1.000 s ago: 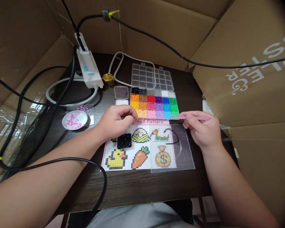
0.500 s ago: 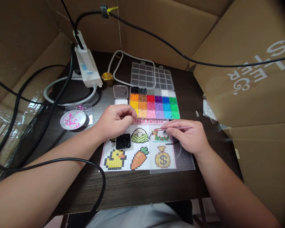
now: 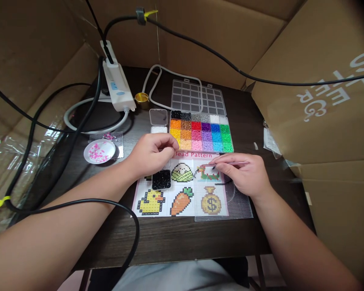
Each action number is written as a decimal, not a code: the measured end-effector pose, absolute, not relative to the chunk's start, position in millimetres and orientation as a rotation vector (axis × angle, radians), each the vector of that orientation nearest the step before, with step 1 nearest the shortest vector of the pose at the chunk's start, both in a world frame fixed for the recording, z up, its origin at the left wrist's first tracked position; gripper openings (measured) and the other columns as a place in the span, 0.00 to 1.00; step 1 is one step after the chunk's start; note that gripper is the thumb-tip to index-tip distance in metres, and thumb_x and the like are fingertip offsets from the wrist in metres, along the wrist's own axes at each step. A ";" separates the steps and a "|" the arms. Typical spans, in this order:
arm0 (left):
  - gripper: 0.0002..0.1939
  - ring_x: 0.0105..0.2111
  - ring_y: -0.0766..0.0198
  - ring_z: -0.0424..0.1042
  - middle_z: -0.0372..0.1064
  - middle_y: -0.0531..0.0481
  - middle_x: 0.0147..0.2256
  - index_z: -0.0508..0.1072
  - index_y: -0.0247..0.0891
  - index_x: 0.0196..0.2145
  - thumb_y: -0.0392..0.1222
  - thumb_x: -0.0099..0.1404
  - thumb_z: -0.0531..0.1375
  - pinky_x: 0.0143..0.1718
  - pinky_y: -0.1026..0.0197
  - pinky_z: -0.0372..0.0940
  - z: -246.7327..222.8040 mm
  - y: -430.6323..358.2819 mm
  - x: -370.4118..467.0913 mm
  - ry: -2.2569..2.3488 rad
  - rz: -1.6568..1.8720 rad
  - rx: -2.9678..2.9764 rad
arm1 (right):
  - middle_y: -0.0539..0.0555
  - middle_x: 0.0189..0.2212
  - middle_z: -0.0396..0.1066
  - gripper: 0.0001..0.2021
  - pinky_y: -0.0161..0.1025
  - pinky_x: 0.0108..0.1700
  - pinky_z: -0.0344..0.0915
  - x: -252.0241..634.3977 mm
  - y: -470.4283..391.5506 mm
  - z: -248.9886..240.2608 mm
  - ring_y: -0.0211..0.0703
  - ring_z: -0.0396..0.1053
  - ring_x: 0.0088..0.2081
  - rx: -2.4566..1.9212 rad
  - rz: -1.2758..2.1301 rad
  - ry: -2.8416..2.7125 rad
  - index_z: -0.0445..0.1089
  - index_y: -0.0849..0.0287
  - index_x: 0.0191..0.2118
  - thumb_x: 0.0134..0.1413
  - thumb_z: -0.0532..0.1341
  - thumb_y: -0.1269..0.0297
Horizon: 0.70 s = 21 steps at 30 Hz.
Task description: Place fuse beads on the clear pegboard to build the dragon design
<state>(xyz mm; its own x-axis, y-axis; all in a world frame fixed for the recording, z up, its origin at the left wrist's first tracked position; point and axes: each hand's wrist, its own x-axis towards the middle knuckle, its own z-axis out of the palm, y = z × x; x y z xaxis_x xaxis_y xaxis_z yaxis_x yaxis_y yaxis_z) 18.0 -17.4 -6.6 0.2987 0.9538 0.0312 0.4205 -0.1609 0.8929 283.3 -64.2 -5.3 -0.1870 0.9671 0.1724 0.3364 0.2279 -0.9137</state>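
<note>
In my right hand [image 3: 245, 171] is a pair of slim pinkish tweezers [image 3: 210, 165], their tips pointing left over the dragon-boat picture. A clear pegboard [image 3: 241, 206] lies beneath that hand, on the right side of the bead pattern sheet [image 3: 166, 202]. Some dark beads show on the board near the tips. My left hand [image 3: 154, 153] is closed, thumb against curled fingers, by the front left corner of the sorted bead box [image 3: 206, 133]. Whether anything is in it is hidden. Just below it sits a small container of black beads [image 3: 161, 180] on the sheet.
A white dish of pink beads [image 3: 99, 151] stands at left, partly over another clear pegboard [image 3: 119, 145]. Behind are a power strip [image 3: 118, 87], a gold cup [image 3: 142, 100] and a small lidded box [image 3: 158, 123]. A black cable [image 3: 109, 202] crosses above my left forearm. Cardboard walls surround the desk.
The whole view has shifted slightly, so things sit a little further right. Both hands keep nearly the same pose and place over the sheet.
</note>
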 end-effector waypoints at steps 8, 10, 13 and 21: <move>0.08 0.22 0.67 0.64 0.72 0.50 0.24 0.76 0.35 0.28 0.38 0.54 0.57 0.23 0.63 0.58 -5.8 -16.5 18.5 1.230 0.820 1.768 | 0.52 0.33 0.83 0.04 0.33 0.33 0.77 283.1 -63.6 -4.4 0.41 0.81 0.32 -1.240 0.968 -1.691 0.84 0.53 0.34 0.54 0.69 0.67; 0.08 0.23 0.66 0.66 0.73 0.50 0.25 0.76 0.35 0.28 0.38 0.54 0.56 0.24 0.63 0.58 -5.6 -16.6 18.5 1.225 0.820 1.769 | 0.52 0.33 0.83 0.04 0.34 0.34 0.78 283.5 -63.8 -4.4 0.42 0.81 0.33 -1.235 0.965 -1.694 0.84 0.53 0.34 0.54 0.69 0.67; 0.08 0.23 0.66 0.66 0.73 0.50 0.25 0.76 0.35 0.28 0.38 0.54 0.57 0.24 0.63 0.59 -5.3 -17.0 18.5 1.229 0.819 1.771 | 0.52 0.34 0.83 0.04 0.33 0.35 0.78 283.9 -63.9 -4.9 0.41 0.81 0.34 -1.231 0.966 -1.699 0.84 0.53 0.34 0.54 0.69 0.67; 0.08 0.23 0.67 0.66 0.73 0.51 0.25 0.76 0.35 0.28 0.37 0.54 0.56 0.24 0.63 0.59 -5.6 -16.6 17.9 1.226 0.823 1.781 | 0.52 0.33 0.83 0.04 0.32 0.35 0.77 284.8 -64.8 -5.4 0.41 0.81 0.34 -1.216 0.947 -1.698 0.84 0.53 0.34 0.54 0.70 0.68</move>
<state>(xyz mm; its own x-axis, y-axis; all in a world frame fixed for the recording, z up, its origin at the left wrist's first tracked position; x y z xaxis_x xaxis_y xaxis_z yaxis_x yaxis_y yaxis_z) 17.9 -16.6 -5.6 0.3167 0.9460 0.0689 0.4217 -0.2055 0.8831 284.8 -64.8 -5.4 -0.1941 0.9620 0.1923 0.3423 0.2501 -0.9057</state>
